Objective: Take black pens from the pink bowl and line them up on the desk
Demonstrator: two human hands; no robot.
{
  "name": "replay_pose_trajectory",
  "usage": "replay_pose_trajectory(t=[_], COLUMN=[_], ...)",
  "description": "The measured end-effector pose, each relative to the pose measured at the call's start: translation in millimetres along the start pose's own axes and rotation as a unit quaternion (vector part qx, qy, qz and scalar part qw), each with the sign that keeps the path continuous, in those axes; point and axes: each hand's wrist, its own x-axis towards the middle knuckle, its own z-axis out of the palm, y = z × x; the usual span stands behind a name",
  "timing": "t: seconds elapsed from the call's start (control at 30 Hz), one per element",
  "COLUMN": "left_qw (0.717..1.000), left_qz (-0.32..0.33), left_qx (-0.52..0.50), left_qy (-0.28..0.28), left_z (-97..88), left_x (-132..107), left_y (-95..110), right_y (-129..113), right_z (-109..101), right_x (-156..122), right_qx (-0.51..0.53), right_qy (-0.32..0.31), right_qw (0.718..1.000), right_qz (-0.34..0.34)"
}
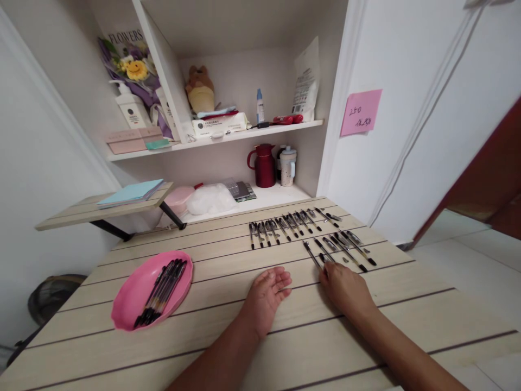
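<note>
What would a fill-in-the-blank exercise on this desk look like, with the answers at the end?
1. A bundle of slim black pens lies in a shallow plastic bowl coloured ____.
2. The bare left hand is empty, while the bare ____ hand is at the nearer pen row.
3. The square pink paper note bears the handwritten number ____.
4. The glossy red jug stands to the ____ of the pale speckled tumbler.
Missing words: pink; right; 250; left.

Soft light falls evenly — faint shadow beside the right forearm point(401, 348) — and the edges look stretched.
</note>
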Motion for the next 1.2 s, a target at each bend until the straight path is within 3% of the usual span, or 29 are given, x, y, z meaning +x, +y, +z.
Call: replay_pose_trajectory(t=[0.43,1.2], left_qw=[1.0,1.0], left_qz=[-0.004,-0.004], left_qx=[0.007,0.002], left_qy=[0.002,-0.003], left_z=[0.7,1.0], left_x=[-1,-1], left_y=[1,1], right_y=[13,12], right_z=[7,5], right_x=[-1,-5], right_qx=[-0.018,-0.007], right_qy=[0.012,0.029], right_qw=[1.0,0.999], right_qz=[0.01,0.014])
